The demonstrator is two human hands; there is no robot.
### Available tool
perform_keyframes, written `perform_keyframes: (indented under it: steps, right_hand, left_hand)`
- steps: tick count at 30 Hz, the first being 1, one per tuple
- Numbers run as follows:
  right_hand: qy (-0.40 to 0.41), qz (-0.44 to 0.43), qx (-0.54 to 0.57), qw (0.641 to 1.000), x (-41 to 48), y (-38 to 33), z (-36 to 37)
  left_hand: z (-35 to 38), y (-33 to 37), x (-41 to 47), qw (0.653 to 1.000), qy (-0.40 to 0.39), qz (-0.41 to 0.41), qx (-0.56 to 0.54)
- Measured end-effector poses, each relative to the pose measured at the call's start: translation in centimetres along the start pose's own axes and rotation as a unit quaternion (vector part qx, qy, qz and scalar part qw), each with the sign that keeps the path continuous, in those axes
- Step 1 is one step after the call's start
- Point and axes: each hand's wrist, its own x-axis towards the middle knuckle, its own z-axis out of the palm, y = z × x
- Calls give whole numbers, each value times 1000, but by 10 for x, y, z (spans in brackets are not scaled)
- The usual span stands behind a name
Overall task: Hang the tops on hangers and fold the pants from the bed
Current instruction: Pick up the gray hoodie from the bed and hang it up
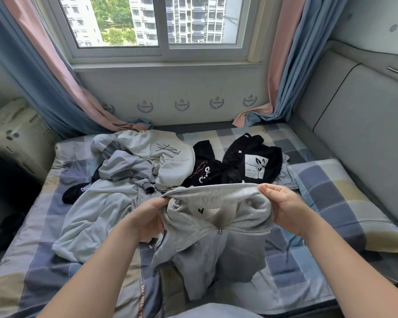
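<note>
The left hand [147, 216] and right hand [285, 207] grip a grey hoodie [216, 249] above the bed [303, 271]. The heap of clothes [129, 166] on the bed lies unsorted, so the task is barely begun, I'd say.

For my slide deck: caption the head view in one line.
Left hand and right hand hold a grey zip hoodie by its hood above a checked bed piled with clothes.

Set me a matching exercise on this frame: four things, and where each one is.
Things: 1 grey zip top; 2 black top with white square print; 3 cream top with scribble print; 4 checked pillow.
Places: A lying left of the square-print top; B held by left hand and right hand; C right edge of the bed; D lying by the pillow's far end.
Pairs: 1-B, 2-D, 3-A, 4-C.
</note>
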Motion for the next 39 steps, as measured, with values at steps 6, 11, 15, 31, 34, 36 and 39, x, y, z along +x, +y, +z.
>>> perform_keyframes:
  steps: [6,11,15,31,34,36,39]
  right_hand:
    - [18,41,178,983,4,10,1]
    - [77,5,257,963,5,25,1]
    - [28,-29,297,954,-4,32,8]
    - [83,-61,347,932,-41,8,-44]
    - [105,-61,363,924,-43,-2,-56]
    - [97,-55,360,926,-45,-6,-66]
    - [72,-55,341,936,-47,-10,-85]
  left_hand:
    - [3,8,-5,993,-92,-72,1]
    - [22,-5,2,978,-106,-7,-178]
    - [39,-22,13,952,-82,25,-294]
    - [136,-40,52,971,232,5,48]
    - [153,-47,60,945,191,45,262]
    - [167,-55,69,924,149,12,351]
    - [188,-62,86,949,156,-27,271]
